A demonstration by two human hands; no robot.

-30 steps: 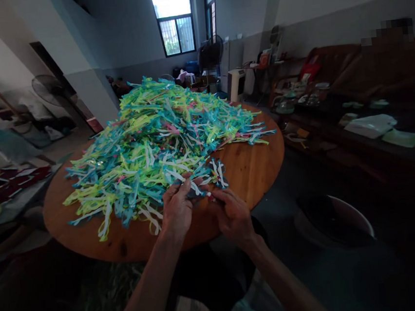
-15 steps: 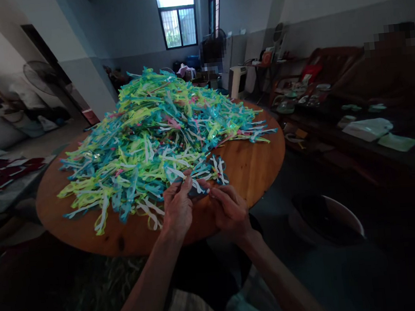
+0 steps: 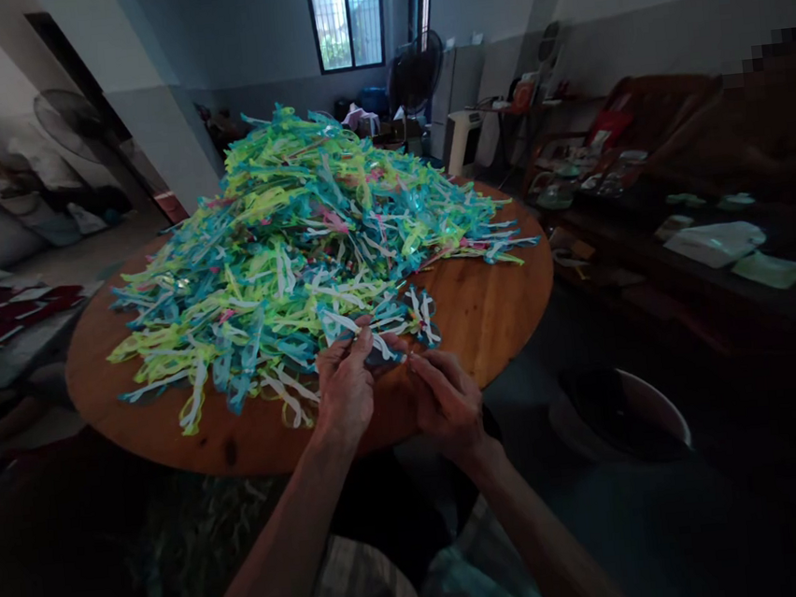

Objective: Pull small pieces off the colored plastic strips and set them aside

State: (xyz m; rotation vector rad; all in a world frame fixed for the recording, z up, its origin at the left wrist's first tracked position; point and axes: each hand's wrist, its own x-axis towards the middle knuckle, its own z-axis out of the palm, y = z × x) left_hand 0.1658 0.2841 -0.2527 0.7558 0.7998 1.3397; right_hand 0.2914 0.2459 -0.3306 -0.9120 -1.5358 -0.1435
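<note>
A big heap of blue, yellow-green and white ribbon strips (image 3: 280,244), with bits of pink, covers much of a round wooden table (image 3: 490,313). At the heap's near edge my left hand (image 3: 346,379) is closed, thumb against fingers, on a blue-and-white ribbon strip (image 3: 383,345). My right hand (image 3: 448,397) is close beside it, its thumb and forefinger pinched at the strip's white end. Whether anything else small sits in that pinch I cannot make out. A small blue-and-white ribbon bundle (image 3: 422,317) lies just beyond my right hand.
A dark bucket with a pale rim (image 3: 661,400) stands on the floor to the right. Further right, a low dark table (image 3: 653,250) holds bags and jars, with a person seated behind it. Standing fans (image 3: 415,72) are at the back and left (image 3: 75,123). More ribbons lie below the table.
The whole view has shifted slightly, with the scene sitting a little higher in the picture. Both hands keep their hold on the ribbon strip, the right fingertips moved slightly.
</note>
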